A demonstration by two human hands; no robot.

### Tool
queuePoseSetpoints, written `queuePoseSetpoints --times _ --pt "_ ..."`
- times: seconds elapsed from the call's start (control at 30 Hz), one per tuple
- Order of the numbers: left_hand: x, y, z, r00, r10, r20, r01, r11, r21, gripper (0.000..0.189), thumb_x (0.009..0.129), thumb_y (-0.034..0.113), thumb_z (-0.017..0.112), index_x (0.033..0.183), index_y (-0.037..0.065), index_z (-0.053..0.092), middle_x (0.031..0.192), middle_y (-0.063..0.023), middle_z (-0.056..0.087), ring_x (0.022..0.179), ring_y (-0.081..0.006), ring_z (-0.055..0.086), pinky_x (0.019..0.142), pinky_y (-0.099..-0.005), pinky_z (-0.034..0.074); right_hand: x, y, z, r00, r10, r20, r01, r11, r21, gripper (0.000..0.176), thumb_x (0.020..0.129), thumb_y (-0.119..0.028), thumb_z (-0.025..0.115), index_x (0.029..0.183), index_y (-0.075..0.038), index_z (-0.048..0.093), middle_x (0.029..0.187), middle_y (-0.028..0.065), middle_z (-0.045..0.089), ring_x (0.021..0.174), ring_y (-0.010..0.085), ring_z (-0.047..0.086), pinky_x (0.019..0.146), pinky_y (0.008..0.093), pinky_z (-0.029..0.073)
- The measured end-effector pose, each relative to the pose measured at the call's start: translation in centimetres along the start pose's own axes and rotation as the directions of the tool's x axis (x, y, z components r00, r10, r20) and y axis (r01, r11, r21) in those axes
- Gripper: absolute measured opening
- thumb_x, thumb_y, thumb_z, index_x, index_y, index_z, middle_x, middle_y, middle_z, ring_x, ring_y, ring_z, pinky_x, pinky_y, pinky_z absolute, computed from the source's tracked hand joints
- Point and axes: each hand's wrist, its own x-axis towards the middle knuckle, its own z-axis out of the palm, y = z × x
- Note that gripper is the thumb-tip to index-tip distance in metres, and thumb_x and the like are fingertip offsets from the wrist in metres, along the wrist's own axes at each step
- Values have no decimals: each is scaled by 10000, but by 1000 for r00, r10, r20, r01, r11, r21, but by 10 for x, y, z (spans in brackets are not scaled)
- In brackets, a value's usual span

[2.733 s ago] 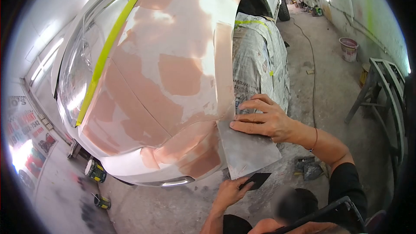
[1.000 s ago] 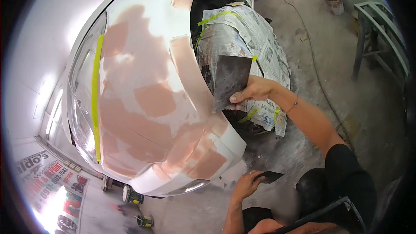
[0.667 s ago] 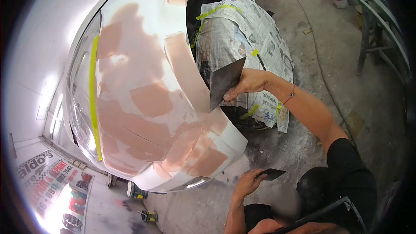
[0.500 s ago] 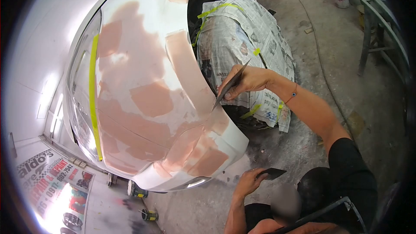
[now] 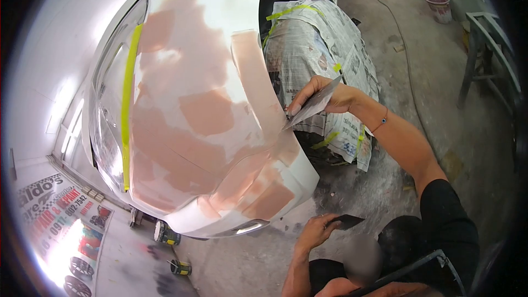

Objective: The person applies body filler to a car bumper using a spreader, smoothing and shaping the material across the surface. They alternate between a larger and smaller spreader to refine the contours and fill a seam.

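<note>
My right hand (image 5: 342,98) pinches a thin, flat grey putty spreader (image 5: 319,102). The spreader's lower tip meets the edge of the car's fender (image 5: 258,88) at the wheel arch. Pinkish filler patches (image 5: 208,111) cover much of the white car body. Lower down, my left hand (image 5: 316,232) grips a second dark, flat spreader (image 5: 350,221), held apart from the car. Newspaper (image 5: 313,44) fixed with yellow tape covers the wheel behind my right hand.
Yellow-green tape (image 5: 127,110) borders the headlight. Two small buckets (image 5: 180,267) stand by the wall at lower left. At right are a metal stand (image 5: 472,58), a pail (image 5: 438,6) and a cable (image 5: 406,49) on the concrete floor.
The right-hand spreader has turned, so its flat grey face shows now instead of its narrow dark side. The view has shifted slightly. My left hand stays in about the same place.
</note>
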Motion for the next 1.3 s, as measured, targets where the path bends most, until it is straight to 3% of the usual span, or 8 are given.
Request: queuePoseSetpoints --times 0.63,0.7,0.83,0.9,1.03,1.13,1.2,1.3 --pt "0 -5 3 999 40 -12 -39 999 17 253 906 192 699 1136 84 700 1065 -153 712 874 -336 691 758 -386 543 2 2 3 994 -82 79 85 995 -44 314 737 137 701 1032 35 744 1033 136 735 943 175 700 854 278 563" --pt "-1 -5 4 999 44 -19 -44 999 1 251 904 184 701 1134 83 701 1057 -152 714 868 -334 692 755 -385 542 4 0 1 999 8 48 -2 991 -130 256 795 -69 780 1022 43 745 1069 153 727 1008 191 686 944 296 536" --pt "-1 -2 2 999 39 -19 -39 999 -4 239 905 179 698 1124 82 703 1041 -147 717 853 -332 692 748 -383 541 6 1 0 998 2 69 9 987 -159 238 801 -51 761 1022 38 747 1068 147 728 982 183 690 916 286 545" --pt "0 2 0 999 35 -14 -35 999 -21 239 908 181 694 1122 76 702 1040 -146 718 850 -332 690 749 -384 540 7 1 2 999 7 45 -1 990 -141 282 765 116 689 1032 41 740 1006 130 740 902 168 711 824 268 573" --pt "1 2 -1 999 54 -4 -54 998 -31 244 914 186 684 1122 59 696 1036 -147 717 850 -335 688 753 -387 538 6 -3 9 997 -24 71 33 991 -132 257 778 89 704 1027 38 742 1010 129 739 892 168 711 823 270 574" --pt "1 5 -2 999 31 9 -31 999 -27 250 917 191 679 1128 57 691 1031 -150 715 866 -345 685 768 -394 534 7 -7 12 997 -29 68 40 987 -155 247 793 49 717 1038 34 741 1016 127 739 897 165 708 831 268 572" --pt "2 2 -1 999 49 -2 -49 998 -27 249 917 193 678 1125 58 690 1029 -150 715 873 -351 683 777 -396 532 5 -15 14 991 -37 130 65 975 -213 358 785 -214 802 1038 33 747 1079 150 723 1019 210 679 953 308 514" --pt "3 -2 0 997 71 -16 -72 997 -16 244 915 196 678 1116 57 690 1027 -150 713 887 -358 678 788 -399 529 3 -27 21 981 -71 181 139 906 -399 412 790 -280 793 1051 36 745 1073 158 723 1051 235 670 973 334 493"
